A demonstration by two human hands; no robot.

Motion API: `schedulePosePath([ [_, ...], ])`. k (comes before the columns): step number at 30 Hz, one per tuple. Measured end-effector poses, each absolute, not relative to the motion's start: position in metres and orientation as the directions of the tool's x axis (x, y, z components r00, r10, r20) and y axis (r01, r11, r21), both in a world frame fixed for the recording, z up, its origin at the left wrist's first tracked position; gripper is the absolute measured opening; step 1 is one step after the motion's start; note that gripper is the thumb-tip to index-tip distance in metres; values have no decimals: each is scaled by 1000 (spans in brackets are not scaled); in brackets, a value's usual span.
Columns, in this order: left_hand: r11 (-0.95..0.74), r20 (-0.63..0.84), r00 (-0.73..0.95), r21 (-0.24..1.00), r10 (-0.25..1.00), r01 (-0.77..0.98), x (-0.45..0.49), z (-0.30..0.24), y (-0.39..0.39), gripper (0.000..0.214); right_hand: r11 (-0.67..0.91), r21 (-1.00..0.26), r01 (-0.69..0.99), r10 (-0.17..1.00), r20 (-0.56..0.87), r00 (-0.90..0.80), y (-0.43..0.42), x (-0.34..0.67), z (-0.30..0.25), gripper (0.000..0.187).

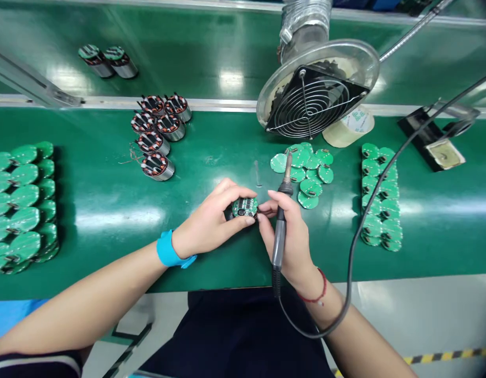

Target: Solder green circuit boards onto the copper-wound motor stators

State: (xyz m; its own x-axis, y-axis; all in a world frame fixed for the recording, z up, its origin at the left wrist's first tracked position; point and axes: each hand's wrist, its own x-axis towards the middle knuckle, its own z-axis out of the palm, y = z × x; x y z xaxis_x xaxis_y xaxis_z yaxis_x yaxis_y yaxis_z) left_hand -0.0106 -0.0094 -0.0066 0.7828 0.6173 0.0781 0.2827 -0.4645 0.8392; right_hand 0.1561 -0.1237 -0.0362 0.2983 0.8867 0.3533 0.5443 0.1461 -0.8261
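Observation:
My left hand [217,218] is closed around a motor stator topped by a round green circuit board [245,207], thumb and fingers gripping its sides. In my right hand [288,231] rests a soldering iron [280,231], its tip pointing up and away from me. The thumb and fingertips of that hand also reach the right edge of the board; whether they pinch a small part there is hidden. Just beyond lies a loose pile of round green circuit boards [311,187]. Several bare motor stators [158,167] with copper windings stand to the left.
A fume extractor fan [309,107] hangs over the back, with a tape roll [350,128] behind it. Stacked boards stand left [25,218] and right [371,203]. A soldering iron stand [435,139] sits back right. The iron's cable [355,252] loops across my right forearm.

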Motion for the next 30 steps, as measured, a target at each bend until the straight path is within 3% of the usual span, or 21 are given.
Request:
schedulePosePath([
  [11, -439, 54, 819, 863, 571, 249, -14, -6, -3, 32, 89, -900, 427, 918, 241, 316, -117, 159, -26, 37],
  [19, -480, 49, 836, 836, 546, 265, -12, -3, -5, 32, 72, -942, 329, 952, 164, 260, -110, 161, -22, 45],
  [24, -500, 73, 829, 825, 555, 262, -10, -3, -9, 31, 141, -889, 436, 917, 283, 280, -121, 161, -27, 45],
  [30, -511, 96, 821, 821, 563, 254, -8, -3, -13, 30, 217, -741, 636, 832, 481, 277, -129, 159, -32, 50],
])
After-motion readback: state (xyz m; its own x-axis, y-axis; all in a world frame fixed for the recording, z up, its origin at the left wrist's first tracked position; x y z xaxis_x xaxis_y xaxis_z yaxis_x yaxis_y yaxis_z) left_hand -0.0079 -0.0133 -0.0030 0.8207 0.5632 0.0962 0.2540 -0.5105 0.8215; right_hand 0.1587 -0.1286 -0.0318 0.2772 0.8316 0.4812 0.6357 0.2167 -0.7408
